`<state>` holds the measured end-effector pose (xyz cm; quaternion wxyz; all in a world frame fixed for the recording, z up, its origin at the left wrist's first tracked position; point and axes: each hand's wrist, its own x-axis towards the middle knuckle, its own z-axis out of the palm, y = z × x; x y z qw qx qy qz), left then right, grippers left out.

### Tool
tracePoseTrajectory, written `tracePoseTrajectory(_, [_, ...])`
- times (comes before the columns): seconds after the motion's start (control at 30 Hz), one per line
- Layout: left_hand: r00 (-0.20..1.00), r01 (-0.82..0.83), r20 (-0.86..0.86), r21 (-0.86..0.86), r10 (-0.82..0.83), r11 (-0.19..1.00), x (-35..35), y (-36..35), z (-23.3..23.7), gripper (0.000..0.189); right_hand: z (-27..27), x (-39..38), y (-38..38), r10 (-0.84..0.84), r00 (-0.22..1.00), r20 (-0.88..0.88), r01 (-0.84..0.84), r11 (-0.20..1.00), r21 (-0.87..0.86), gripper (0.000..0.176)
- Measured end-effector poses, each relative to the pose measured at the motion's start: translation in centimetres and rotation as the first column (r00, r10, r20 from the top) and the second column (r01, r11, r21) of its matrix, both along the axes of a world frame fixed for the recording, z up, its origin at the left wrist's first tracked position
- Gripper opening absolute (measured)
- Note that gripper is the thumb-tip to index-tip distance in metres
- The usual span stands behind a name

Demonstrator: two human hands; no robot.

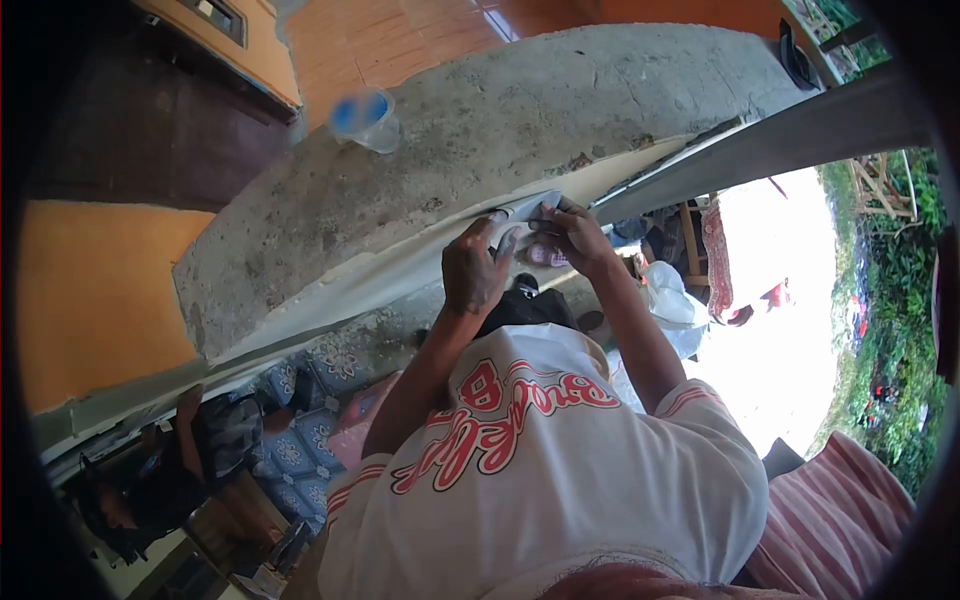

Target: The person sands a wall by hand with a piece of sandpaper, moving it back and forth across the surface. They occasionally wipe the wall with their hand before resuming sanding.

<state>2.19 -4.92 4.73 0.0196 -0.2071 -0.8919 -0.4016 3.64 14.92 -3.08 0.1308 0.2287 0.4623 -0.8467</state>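
My left hand (474, 266) is closed at the left end of a thin, flat grey piece (538, 205), thumb and fingers near its edge. Its kind cannot be made out. My right hand (578, 236) pinches the other end of the same piece between thumb and fingers. Both hands are in front of my chest, close to the pale upright face (400, 262) of a low wall. Just beyond them runs the wall's wide, rough concrete top (450, 130). Part of the grey piece is covered by my fingers.
A clear plastic cup (378, 132) with something blue stands on the concrete top. At lower left, another person (215, 440) is near the blue patterned floor tiles (300, 440). White sacking (672, 298) lies right of my legs. A grey beam (760, 150) crosses at right.
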Motion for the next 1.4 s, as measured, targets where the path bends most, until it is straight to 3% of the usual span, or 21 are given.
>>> tracePoseTrajectory(0.07, [0.946,0.047,0.310,0.159,-0.095,0.986,0.0,3.9,-0.9,0.037,1.7,0.3,4.6,-0.103,0.994,-0.037,0.107,0.980,0.167,0.030])
tracePoseTrajectory(0.1, [0.947,0.049,0.307,0.158,-0.096,0.986,0.0,5.4,-0.8,0.037,3.2,0.6,6.2,-0.147,0.984,-0.100,0.169,0.949,0.266,0.030])
tracePoseTrajectory(0.17, [0.748,-0.050,0.583,0.525,-0.316,0.850,0.0,7.7,-0.4,0.040,5.0,1.0,9.0,-0.200,0.956,-0.214,0.278,0.847,0.454,0.030])
tracePoseTrajectory(0.2, [0.748,-0.054,0.582,0.531,-0.318,0.846,-0.2,8.4,-0.9,0.040,5.8,1.0,10.1,-0.206,0.943,-0.263,0.321,0.776,0.543,0.030])
tracePoseTrajectory(0.23, [0.611,-0.170,0.676,0.620,-0.412,0.766,-0.5,8.9,-1.5,0.043,6.8,1.1,10.8,-0.176,0.917,-0.357,0.375,0.684,0.626,0.029])
tracePoseTrajectory(0.27, [0.459,-0.302,0.723,0.674,-0.517,0.675,-0.8,9.3,-2.0,0.045,7.3,1.2,11.3,-0.164,0.919,-0.358,0.368,0.681,0.633,0.029])
tracePoseTrajectory(0.33, [0.407,-0.319,0.735,0.670,-0.542,0.670,-1.5,9.2,-2.1,0.047,8.4,0.9,11.6,-0.062,0.911,-0.407,0.385,0.482,0.787,0.029])
tracePoseTrajectory(0.4, [0.348,-0.303,0.780,0.618,-0.520,0.725,-1.8,8.7,-2.6,0.049,9.8,0.6,10.4,-0.023,0.910,-0.414,0.383,0.431,0.817,0.030])
tracePoseTrajectory(0.47, [0.360,-0.345,0.785,0.614,-0.504,0.710,-1.8,7.7,-2.4,0.050,11.5,0.4,8.0,0.086,0.940,-0.330,0.311,0.177,0.934,0.032])
tracePoseTrajectory(0.53, [0.373,-0.390,0.792,0.607,-0.483,0.693,-1.5,6.0,-2.5,0.051,12.1,0.1,4.7,0.107,0.945,-0.309,0.288,0.176,0.941,0.030])
tracePoseTrajectory(0.6, [0.404,-0.522,0.743,0.666,-0.534,0.532,-1.0,3.7,-2.7,0.048,12.4,-0.2,1.2,0.227,0.910,-0.346,0.296,0.227,0.928,0.025])
tracePoseTrajectory(0.67, [0.427,-0.557,0.746,0.662,-0.511,0.501,-0.5,0.2,-4.0,0.047,12.5,0.0,-2.5,0.325,0.881,-0.345,0.292,0.201,0.935,0.023])
tracePoseTrajectory(0.73, [0.452,-0.597,0.754,0.653,-0.476,0.467,-0.2,-4.4,-5.9,0.045,12.2,0.3,-7.0,0.336,0.905,-0.262,0.176,0.265,0.948,0.028])
tracePoseTrajectory(0.87, [0.558,-0.706,0.796,0.603,-0.234,0.370,1.4,-15.7,-7.9,0.039,8.9,0.6,-17.3,0.449,0.862,-0.235,0.082,0.334,0.939,0.027])
tracePoseTrajectory(0.9, [0.578,-0.723,0.798,0.598,-0.171,0.346,2.2,-18.9,-7.5,0.039,9.3,0.8,-20.3,0.520,0.846,-0.112,-0.050,0.287,0.956,0.028])
tracePoseTrajectory(1.0, [0.628,-0.759,0.778,0.608,0.013,0.233,3.7,-28.5,-7.3,0.035,8.4,1.7,-29.7,0.645,0.723,-0.246,-0.058,0.412,0.909,0.028])
tracePoseTrajectory(1.13, [0.626,-0.778,0.723,0.559,0.291,0.286,5.3,-39.5,-5.9,0.029,8.0,1.2,-39.2,0.772,0.585,-0.248,-0.165,0.413,0.895,0.032])
tracePoseTrajectory(1.2, [0.645,-0.761,0.662,0.596,0.382,0.254,5.6,-43.2,-3.9,0.025,7.5,0.4,-42.3,0.789,0.573,-0.222,-0.348,0.480,0.805,0.033])
tracePoseTrajectory(1.27, [0.649,-0.750,0.469,0.528,0.599,0.399,5.7,-46.0,-2.0,0.025,6.9,-0.3,-44.8,0.781,0.583,-0.223,-0.460,0.543,0.702,0.036])
tracePoseTrajectory(1.33, [0.620,-0.777,0.421,0.451,0.662,0.440,5.6,-47.6,-0.7,0.030,6.6,-0.7,-46.3,0.772,0.597,-0.218,-0.553,0.593,0.586,0.039])
tracePoseTrajectory(1.4, [0.635,-0.761,-0.084,0.102,0.768,0.641,5.7,-47.9,0.5,0.035,6.4,-0.7,-47.1,0.757,0.639,-0.134,-0.702,0.646,0.302,0.044])
